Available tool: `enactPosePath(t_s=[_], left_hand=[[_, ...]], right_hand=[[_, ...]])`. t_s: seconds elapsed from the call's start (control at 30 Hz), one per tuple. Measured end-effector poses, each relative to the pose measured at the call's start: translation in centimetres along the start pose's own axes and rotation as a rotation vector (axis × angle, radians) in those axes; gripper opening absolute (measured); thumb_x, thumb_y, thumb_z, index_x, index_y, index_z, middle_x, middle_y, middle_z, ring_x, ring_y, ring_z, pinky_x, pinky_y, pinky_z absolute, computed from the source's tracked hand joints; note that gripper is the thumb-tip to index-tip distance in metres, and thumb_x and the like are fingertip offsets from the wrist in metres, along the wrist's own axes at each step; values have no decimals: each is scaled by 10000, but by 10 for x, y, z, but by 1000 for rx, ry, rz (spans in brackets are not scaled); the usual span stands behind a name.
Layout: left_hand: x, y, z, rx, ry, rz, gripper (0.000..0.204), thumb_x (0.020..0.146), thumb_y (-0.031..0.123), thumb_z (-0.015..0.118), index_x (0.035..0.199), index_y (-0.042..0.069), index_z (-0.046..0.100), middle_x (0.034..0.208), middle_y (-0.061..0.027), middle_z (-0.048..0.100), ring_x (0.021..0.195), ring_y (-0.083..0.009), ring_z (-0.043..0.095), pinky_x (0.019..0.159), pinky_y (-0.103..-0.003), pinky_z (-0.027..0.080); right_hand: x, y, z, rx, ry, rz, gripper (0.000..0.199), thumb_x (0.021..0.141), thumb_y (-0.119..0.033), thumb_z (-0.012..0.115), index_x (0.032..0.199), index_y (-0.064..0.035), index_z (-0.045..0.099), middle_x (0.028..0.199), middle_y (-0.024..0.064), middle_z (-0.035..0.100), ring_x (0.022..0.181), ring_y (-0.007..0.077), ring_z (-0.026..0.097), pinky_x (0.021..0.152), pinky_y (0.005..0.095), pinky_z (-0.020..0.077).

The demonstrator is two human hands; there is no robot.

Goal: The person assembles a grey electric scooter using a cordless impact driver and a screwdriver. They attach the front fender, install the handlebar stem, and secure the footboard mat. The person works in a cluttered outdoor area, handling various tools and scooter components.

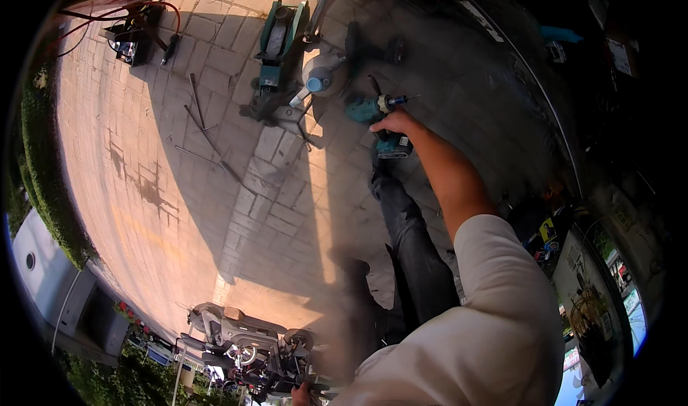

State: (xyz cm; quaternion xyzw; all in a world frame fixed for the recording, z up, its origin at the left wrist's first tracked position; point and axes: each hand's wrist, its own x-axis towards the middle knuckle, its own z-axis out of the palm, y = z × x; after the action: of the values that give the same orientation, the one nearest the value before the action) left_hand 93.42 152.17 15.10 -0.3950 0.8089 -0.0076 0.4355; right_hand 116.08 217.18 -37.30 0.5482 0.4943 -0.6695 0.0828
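The right hand (pixel 395 123) was down on the teal cordless drill (pixel 373 110), fingers (pixel 387 128) curled over the back of its body, wrapped around the tool. The drill lay low over the paved ground (pixel 215 155), its chuck and bit pointing right, away from the knuckles, with the battery foot showing just under the palm. Just left of the fingers sat a grey round housing with a blue cap (pixel 320 78), close to the drill's rear end. Beyond that stood a green floor jack (pixel 278 40). Thin metal rods (pixel 197 108) lay scattered further left on the bricks, well apart from the hand. Down at the lower edge, the left hand (pixel 301 394) was barely in view; whether it gripped anything could not be told. A parked scooter (pixel 244 341) stood near it.
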Motion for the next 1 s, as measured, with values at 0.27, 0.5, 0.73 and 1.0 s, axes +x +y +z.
enactPosePath(t_s=[0.27,0.5,0.73,1.0], left_hand=[[17,-76,-12,130,-129,-45,180,897,270,556,870,101,499,687,-130,640,463,-129,456,404,-233,348],[-16,17,58,-67,-108,-25,269,924,269,535,722,93,542,536,6,513,386,-69,402,331,-220,299],[-31,125,143,-160,-268,169,121,793,107,673,848,29,600,748,-29,605,647,-141,567,598,-282,459],[-54,239,269,-217,-598,583,299,815,160,690,1049,10,579,899,-36,603,809,-125,562,732,-269,461]], right_hand=[[94,-5,-85,-244,195,-209,681,579,-218,847,1164,-19,561,1161,143,599,1087,296,554,948,362,435],[103,23,-99,-215,430,0,765,593,-268,859,1229,-15,519,1215,156,581,1112,291,558,943,375,451],[123,58,-62,-209,347,-7,538,698,-281,789,1132,-26,601,1055,143,658,997,283,621,866,346,479],[-68,30,23,27,-61,-36,389,826,-266,698,1065,34,638,993,134,678,942,208,640,834,312,488]])
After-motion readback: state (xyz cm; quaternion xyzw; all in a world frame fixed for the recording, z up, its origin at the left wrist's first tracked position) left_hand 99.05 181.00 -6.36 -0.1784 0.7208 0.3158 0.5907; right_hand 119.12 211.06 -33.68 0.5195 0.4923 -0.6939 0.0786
